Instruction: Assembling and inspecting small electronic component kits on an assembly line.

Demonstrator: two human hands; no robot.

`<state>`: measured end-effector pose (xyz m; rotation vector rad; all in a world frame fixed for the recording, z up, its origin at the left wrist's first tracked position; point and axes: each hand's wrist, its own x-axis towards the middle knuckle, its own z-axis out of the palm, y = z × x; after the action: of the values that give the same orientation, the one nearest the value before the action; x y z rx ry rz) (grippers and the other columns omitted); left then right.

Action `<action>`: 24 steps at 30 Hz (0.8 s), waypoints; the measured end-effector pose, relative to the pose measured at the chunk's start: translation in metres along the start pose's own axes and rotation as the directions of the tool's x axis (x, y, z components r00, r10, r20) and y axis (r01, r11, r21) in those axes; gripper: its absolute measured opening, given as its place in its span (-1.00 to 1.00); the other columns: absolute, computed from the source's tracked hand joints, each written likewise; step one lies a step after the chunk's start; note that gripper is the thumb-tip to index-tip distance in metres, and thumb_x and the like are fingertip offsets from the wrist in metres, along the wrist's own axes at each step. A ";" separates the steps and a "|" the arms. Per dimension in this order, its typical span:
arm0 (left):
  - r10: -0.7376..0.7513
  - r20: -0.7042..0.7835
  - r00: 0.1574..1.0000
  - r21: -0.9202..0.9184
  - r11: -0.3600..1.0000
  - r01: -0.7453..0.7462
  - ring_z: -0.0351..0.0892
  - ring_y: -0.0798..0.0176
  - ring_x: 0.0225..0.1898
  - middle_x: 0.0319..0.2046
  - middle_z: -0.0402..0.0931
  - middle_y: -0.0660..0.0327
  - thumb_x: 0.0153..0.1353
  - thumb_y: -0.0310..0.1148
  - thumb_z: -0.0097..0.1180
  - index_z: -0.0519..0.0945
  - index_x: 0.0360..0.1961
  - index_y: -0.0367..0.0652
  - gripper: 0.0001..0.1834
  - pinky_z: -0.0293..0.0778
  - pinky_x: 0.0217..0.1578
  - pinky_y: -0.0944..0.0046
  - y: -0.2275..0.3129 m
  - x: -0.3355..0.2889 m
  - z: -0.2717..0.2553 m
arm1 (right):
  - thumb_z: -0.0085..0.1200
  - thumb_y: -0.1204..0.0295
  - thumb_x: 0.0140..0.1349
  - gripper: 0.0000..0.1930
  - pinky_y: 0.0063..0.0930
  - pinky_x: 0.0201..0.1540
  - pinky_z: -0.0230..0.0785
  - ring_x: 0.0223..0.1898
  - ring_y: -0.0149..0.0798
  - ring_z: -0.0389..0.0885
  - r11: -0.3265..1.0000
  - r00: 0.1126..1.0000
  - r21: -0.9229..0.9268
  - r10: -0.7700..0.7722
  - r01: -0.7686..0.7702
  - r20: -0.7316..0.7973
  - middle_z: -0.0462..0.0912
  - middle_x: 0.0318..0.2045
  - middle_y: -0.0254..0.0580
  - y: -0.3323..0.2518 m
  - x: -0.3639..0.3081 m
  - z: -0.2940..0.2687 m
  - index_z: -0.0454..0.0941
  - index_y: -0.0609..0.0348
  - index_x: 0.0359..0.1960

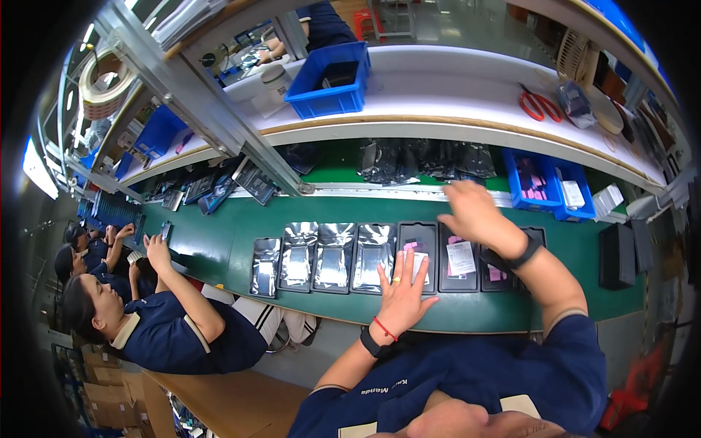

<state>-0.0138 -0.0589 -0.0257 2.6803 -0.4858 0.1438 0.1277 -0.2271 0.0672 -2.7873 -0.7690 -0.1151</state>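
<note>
A row of shallow black trays [428, 285] stands on the green bench before me. My left hand [401, 292] lies with spread fingers over the near part of one tray, its fingertips on or just above a white paper slip and a pink piece inside. My right hand [471, 210] is raised over the far side of the row, thumb and fingers apart, with nothing visible in it. It is close to a pile of shiny dark plastic bags [467, 160] under the shelf. The neighbouring tray contains a white printed slip [461, 258]. Silvery bags [334, 255] lie in the trays to the left.
Blue bins [533, 179] with pink and white pieces stand at the back right. Black trays are stacked [617, 255] at the right end. The shelf above holds a blue crate [328, 80] and red-handled scissors [540, 104]. A co-worker [182, 321] sits to the left.
</note>
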 end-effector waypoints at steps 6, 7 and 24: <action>-0.115 -0.184 0.976 0.114 0.984 0.137 0.00 -0.09 0.31 0.25 0.10 -0.03 -0.01 0.02 0.20 0.30 0.18 -0.15 -0.22 -0.16 0.11 -0.47 -0.011 -0.014 0.016 | 0.08 0.51 -0.19 -0.40 -0.18 0.21 0.11 0.18 0.01 0.27 0.979 0.973 -0.027 -0.196 0.201 0.123 0.38 0.06 0.10 -0.047 0.160 0.056 0.39 0.20 0.05; -0.120 -0.228 0.966 0.080 0.987 0.141 0.06 -0.10 0.28 0.20 0.18 -0.02 0.00 -0.02 0.20 0.40 0.09 -0.16 -0.33 -0.10 0.12 -0.41 -0.010 -0.016 0.018 | 0.08 0.47 -0.22 -0.32 -0.20 0.29 -0.02 0.25 0.05 0.16 0.991 0.942 0.082 -0.126 0.105 0.311 0.31 0.11 0.18 -0.049 0.180 0.060 0.32 0.19 0.12; -0.115 -0.339 0.934 -0.040 0.993 0.108 0.09 -0.16 0.26 0.21 0.16 -0.11 -0.01 -0.11 0.24 0.32 0.13 -0.29 -0.28 -0.01 0.20 -0.18 -0.016 -0.017 0.019 | -0.02 0.48 -0.11 -0.81 -0.42 -0.33 0.33 -0.40 -0.20 0.53 0.825 0.780 -0.331 -0.551 0.457 -0.296 0.54 -0.43 -0.08 -0.057 0.100 0.070 0.46 0.29 -0.41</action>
<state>-0.0231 -0.0481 -0.0521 2.5778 -0.2229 0.5560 0.1852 -0.1126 0.0261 -2.5447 -1.4574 -0.8793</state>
